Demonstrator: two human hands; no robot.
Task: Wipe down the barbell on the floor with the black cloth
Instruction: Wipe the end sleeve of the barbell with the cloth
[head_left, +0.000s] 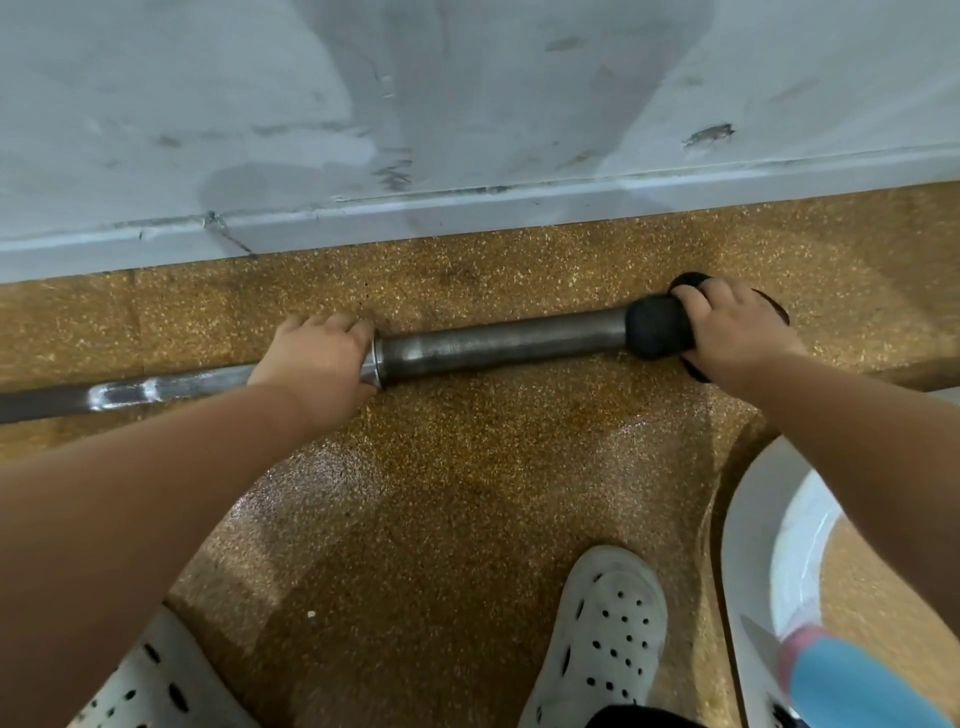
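On a speckled tan floor (467, 467) beside a grey wall (467, 104), the right hand (727, 327) clamps the soft black cloth (654, 327) around the sleeve end of the barbell (498, 343). The left hand (317, 353) closes on the shaft at the collar. The steel looks heavy, rigid and prone to rolling, so that steadying hold suits it.
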